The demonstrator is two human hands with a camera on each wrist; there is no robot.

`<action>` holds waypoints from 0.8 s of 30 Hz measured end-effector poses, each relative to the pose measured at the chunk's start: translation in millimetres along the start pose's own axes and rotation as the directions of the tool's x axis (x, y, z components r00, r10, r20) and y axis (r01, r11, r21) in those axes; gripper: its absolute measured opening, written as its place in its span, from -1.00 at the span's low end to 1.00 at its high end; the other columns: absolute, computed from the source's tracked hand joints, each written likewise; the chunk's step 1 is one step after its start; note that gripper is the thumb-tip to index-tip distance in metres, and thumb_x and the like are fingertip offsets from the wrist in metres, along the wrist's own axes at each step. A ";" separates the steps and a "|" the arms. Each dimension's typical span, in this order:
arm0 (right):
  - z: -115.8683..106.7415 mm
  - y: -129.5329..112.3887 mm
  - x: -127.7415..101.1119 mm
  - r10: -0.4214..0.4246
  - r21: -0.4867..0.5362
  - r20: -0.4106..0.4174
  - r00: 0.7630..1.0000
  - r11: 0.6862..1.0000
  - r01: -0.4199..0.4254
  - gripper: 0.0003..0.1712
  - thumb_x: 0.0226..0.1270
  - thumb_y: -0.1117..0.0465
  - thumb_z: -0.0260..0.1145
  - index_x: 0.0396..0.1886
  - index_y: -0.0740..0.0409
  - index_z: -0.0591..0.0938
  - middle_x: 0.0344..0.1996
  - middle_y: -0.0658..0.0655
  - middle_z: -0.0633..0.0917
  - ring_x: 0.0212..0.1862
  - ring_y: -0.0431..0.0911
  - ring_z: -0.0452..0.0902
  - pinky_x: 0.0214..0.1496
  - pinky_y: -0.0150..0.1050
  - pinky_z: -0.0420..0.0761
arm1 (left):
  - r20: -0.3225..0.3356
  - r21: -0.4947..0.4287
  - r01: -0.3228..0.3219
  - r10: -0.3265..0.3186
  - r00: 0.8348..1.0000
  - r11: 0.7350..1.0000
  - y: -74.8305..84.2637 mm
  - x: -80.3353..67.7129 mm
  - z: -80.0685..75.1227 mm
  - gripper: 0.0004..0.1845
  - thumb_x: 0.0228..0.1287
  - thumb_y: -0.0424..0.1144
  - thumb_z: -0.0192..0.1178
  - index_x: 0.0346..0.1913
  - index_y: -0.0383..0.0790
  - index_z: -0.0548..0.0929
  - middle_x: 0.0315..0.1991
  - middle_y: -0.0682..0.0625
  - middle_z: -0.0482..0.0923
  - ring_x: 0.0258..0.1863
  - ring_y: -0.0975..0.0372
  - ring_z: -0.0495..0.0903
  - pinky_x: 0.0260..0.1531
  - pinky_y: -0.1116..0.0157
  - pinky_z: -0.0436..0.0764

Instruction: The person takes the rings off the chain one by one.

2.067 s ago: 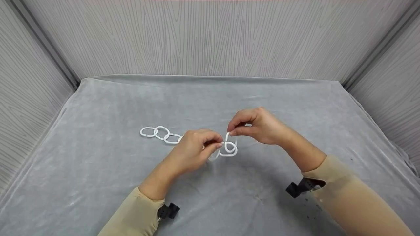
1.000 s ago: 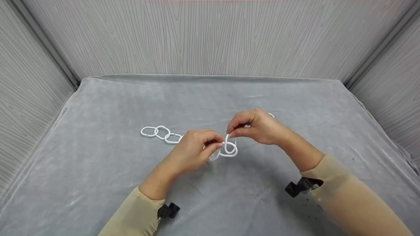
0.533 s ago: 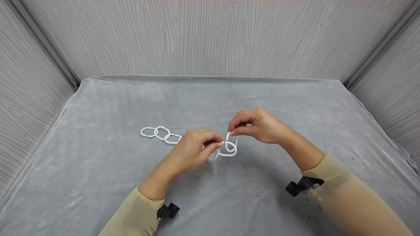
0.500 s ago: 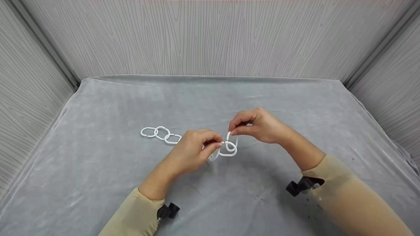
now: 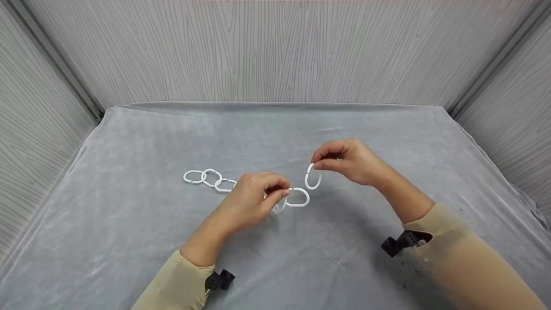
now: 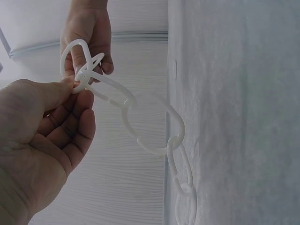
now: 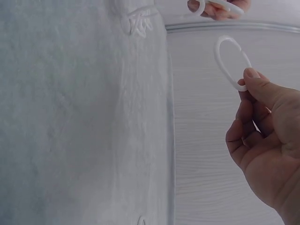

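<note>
My left hand pinches a white plastic chain between thumb and index finger, near its end link. From there the chain runs down to the grey cloth, where several joined links lie left of the hand; the hand hides the stretch between. Up and to the right, my right hand pinches one loose white link by its upper end. This link hangs apart from the chain, and the right wrist view shows a small slit in its side.
Grey cloth covers the table. Pale wood-grain panels stand behind it and at both sides. Another small white link lies on the cloth at the lower edge of the right wrist view.
My right hand has moved up and right with its link. That link overlapped the chain's end link before and now hangs separate from it. My left hand has stayed nearly still.
</note>
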State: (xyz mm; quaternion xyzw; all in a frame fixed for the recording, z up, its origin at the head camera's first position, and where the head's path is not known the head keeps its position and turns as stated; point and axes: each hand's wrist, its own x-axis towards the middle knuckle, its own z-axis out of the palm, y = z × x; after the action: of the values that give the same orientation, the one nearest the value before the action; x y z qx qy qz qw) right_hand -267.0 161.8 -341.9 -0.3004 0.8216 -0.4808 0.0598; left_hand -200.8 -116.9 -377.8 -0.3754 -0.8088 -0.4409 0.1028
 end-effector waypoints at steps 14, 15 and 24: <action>-28.1 17.0 -11.4 0.060 0.000 -0.168 0.984 0.998 -0.061 -0.93 0.37 0.43 0.48 -0.18 0.33 0.80 -0.30 -0.04 0.79 -0.30 -0.26 0.63 -0.22 -0.41 0.65 | -0.004 0.007 0.012 -0.012 1.000 1.000 0.2 -0.6 0.8 -0.92 0.47 -0.37 0.34 -0.23 -0.30 0.77 -0.36 0.03 0.65 -0.37 0.26 0.60 -0.31 0.29 0.64; -30.0 18.8 -12.1 0.065 -0.002 -0.182 0.981 0.998 -0.066 -0.93 0.37 0.43 0.48 -0.18 0.33 0.80 -0.31 -0.05 0.79 -0.31 -0.26 0.62 -0.24 -0.41 0.64 | -0.003 0.004 0.014 -0.014 1.000 1.000 0.2 -0.8 0.8 -0.92 0.47 -0.37 0.34 -0.23 -0.29 0.77 -0.36 0.03 0.65 -0.37 0.27 0.60 -0.31 0.29 0.64; -50.0 34.6 -20.7 0.110 0.001 -0.277 0.954 0.993 -0.115 -0.85 0.39 0.31 0.52 -0.14 0.31 0.81 -0.33 -0.01 0.79 -0.32 -0.25 0.60 -0.26 -0.42 0.60 | -0.005 -0.007 0.010 -0.010 1.000 1.000 -1.5 -0.4 0.4 -0.92 0.47 -0.36 0.35 -0.23 -0.30 0.78 -0.37 0.03 0.65 -0.37 0.27 0.60 -0.32 0.30 0.64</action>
State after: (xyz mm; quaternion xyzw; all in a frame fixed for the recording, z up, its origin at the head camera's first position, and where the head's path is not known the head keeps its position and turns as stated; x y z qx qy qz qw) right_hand -284.6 223.3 -347.9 -0.1834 0.8413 -0.5075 -0.0308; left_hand -201.5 -117.2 -379.2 -0.3706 -0.8087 -0.4453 0.1014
